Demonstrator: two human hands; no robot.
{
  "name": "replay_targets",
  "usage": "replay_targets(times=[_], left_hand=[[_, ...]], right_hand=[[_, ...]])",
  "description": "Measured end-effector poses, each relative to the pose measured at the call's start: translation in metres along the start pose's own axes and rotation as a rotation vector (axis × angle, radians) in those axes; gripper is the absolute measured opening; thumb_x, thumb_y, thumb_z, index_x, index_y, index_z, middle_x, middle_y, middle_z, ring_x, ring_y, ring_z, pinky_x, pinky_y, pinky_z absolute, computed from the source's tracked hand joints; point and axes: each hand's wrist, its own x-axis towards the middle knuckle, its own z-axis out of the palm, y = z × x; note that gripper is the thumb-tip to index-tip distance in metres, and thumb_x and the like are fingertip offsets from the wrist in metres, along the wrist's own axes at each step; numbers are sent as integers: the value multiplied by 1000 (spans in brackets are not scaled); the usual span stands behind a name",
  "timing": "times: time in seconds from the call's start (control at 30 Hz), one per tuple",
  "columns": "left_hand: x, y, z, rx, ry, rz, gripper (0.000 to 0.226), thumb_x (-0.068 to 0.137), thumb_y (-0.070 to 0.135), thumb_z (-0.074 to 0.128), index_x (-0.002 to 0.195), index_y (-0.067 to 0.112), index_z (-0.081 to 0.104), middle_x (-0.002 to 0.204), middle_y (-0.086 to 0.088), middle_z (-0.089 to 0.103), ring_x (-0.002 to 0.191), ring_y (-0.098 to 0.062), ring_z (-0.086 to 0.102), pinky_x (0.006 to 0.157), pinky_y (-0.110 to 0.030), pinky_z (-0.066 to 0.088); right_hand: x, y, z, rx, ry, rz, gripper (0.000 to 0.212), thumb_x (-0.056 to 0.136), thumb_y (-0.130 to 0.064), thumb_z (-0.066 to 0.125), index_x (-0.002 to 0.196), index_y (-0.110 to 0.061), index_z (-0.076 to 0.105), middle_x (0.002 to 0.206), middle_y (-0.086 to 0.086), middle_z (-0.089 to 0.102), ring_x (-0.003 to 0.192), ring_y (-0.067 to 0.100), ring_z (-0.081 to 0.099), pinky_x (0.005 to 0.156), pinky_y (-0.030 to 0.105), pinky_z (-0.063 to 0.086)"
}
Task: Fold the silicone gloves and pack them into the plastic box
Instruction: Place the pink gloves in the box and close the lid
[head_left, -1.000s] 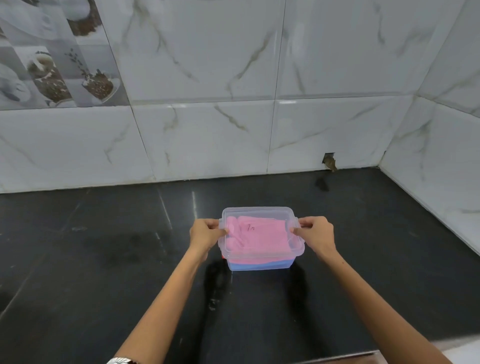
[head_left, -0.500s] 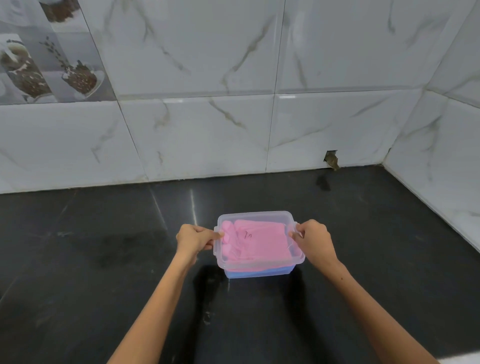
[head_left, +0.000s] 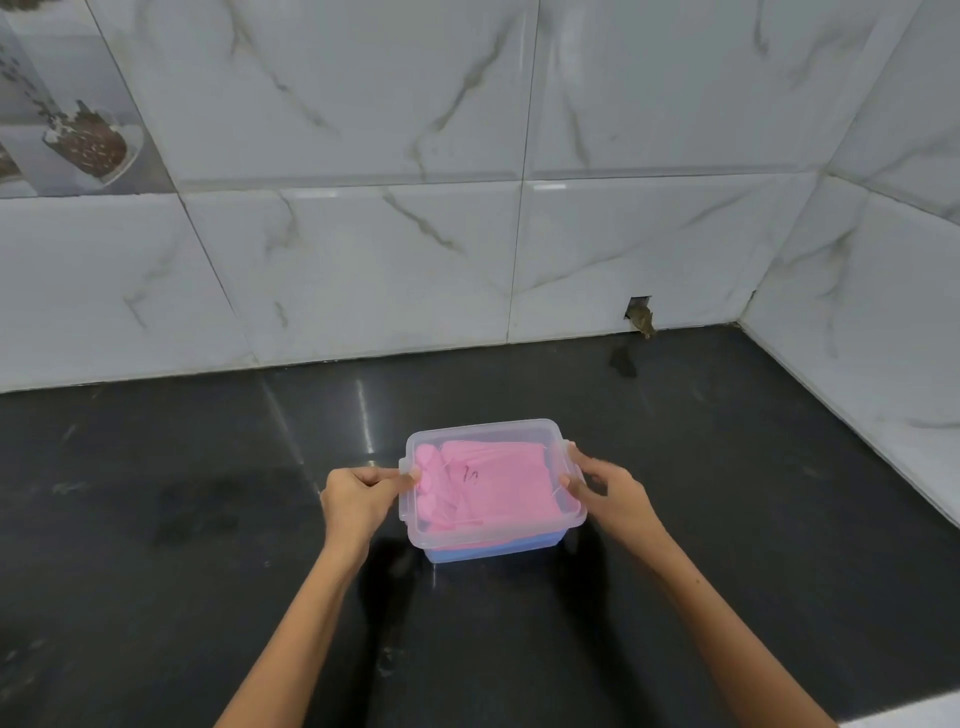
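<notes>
**Q:** so is the box packed or what? what changed in the last second?

**Me:** Pretty much done. The folded pink silicone gloves (head_left: 493, 488) are lying flat inside the clear plastic box with the blue base (head_left: 491, 552), under its translucent lid (head_left: 519, 434). A second ago I had both hands on the side latches and the box sat square to me; now it's twisted a bit clockwise on the black stone countertop (head_left: 156, 519).

**Q:** hands?

**Me:** My left hand (head_left: 358, 499) is curled, pinching the lid tab at 9 o'clock. My right hand (head_left: 613, 493) grips the 3 o'clock edge, thumb over the rim. I reckon I'm just snapping it closed; can't tell if the latches clicked.
</notes>
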Motion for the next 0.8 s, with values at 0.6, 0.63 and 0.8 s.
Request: replay_targets(times=[0.6,0.63,0.8], left_hand=[[-3,-3,5,93,51,80,12,72,21,81,80,13,77,73,6,71,76,-5,64,74,-28,49],[-4,-3,6,103,57,84,13,73,22,81,81,13,77,74,5,72,76,-6,65,74,-29,50],[-6,-2,7,145,76,96,15,74,25,80,82,13,77,77,1,73,76,-13,67,76,-34,55]], right_hand=[[-10,-15,36,40,403,37,37,89,-24,62,122,-9,56,106,5,67,93,17,64,83,34,56],[-10,-15,36,16,420,33,38,89,-24,61,123,-7,55,107,6,67,93,17,65,84,35,56],[-8,-13,36,-140,408,-12,24,94,-22,53,110,-6,60,94,8,69,83,21,66,75,39,58]])
